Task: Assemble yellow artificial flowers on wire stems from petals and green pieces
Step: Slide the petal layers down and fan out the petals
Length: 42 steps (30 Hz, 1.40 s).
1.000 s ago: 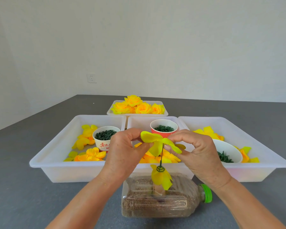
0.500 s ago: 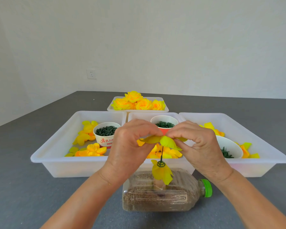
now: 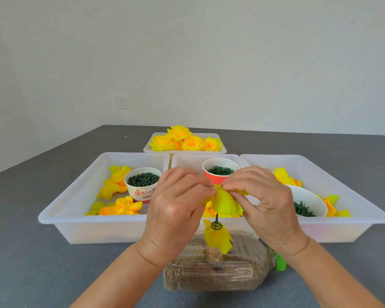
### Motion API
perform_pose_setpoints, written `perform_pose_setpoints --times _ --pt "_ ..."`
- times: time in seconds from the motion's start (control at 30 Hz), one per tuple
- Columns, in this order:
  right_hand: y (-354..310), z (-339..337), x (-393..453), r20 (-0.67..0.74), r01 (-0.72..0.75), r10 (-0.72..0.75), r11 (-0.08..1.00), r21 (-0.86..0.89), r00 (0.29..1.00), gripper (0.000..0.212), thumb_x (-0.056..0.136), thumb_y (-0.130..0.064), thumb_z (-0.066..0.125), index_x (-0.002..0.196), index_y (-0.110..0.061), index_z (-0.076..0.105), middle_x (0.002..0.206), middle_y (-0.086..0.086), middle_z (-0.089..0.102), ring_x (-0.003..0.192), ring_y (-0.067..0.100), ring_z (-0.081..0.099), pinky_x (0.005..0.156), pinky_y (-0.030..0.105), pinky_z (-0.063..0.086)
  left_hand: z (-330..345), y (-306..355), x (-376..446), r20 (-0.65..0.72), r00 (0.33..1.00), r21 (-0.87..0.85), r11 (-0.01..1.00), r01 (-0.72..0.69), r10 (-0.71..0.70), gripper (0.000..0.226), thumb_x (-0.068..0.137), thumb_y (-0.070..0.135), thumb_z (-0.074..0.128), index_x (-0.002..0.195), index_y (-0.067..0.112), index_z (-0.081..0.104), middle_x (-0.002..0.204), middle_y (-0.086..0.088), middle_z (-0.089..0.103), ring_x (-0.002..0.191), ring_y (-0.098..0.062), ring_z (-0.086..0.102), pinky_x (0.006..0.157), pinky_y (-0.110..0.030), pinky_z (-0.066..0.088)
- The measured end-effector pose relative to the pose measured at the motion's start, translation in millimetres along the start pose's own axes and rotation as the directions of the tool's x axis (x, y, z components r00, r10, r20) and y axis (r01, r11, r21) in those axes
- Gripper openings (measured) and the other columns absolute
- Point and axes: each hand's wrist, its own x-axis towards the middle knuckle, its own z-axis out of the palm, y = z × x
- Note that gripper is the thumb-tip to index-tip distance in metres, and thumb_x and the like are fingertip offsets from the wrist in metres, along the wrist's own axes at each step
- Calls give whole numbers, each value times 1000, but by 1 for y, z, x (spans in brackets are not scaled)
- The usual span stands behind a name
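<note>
Setting: plain room fitted out as a small hand-assembly workstation for craft piecework. Evidence:
- Bare white walls, one wall socket, no furnishings in view.
- Large grey bench filling the room corner.
- Three white plastic trays set side by side, sorting loose yellow petals.
- Paper cups and a white bowl holding bulk green parts.
- Smaller tray at the back, stocked with finished yellow flowers.
- Clear bottle of brown grain lying on its side nearest the worker, a wire stem rising from it.
</note>
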Motion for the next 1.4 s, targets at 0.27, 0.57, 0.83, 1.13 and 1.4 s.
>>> perform_pose_setpoints --times 0.27,0.57,0.83,1.13,1.4 --pt "-1 1 -1 12 -24 23 999 26 1000 5 75 -2 70 77 -5 73 82 0 71 82 16 64 74 39 48 2 0 -8 5 1000 2 1000 7 -7 9 81 3 67 73 5 71 84 -1 70 80 -20 60 74 -32 44" --pt "-1 4 -4 3 -82 82 993 80 997 5 77 -8 68 76 -5 72 79 1 70 80 16 64 73 40 50 1 4 -6 1 1000 -3 1000 17 -17 6 78 0 70 77 5 73 85 -1 70 79 -21 59 70 -37 46" --pt "-3 6 -6 -66 -9 6 999 -41 998 8 82 -9 67 76 -5 72 82 1 70 83 17 63 76 34 48 -2 7 -5 -27 998 57 997 -50 52 22 88 5 57 72 1 73 82 -6 70 75 -25 61 70 -34 45" --pt "-4 6 -7 -60 -4 2 999 -37 998 15 85 -11 60 78 -6 72 85 1 70 84 19 63 77 36 48 0 6 -8 -36 998 51 998 -46 48 17 84 3 62 70 1 72 81 -6 71 75 -26 63 68 -37 47" --pt "-5 7 -5 -61 -128 131 990 55 989 1 73 -6 72 73 -6 71 76 0 70 76 19 65 73 36 49 2 5 -6 0 1000 47 999 -7 7 8 77 -1 69 81 4 74 86 -3 70 78 -25 63 71 -36 46"
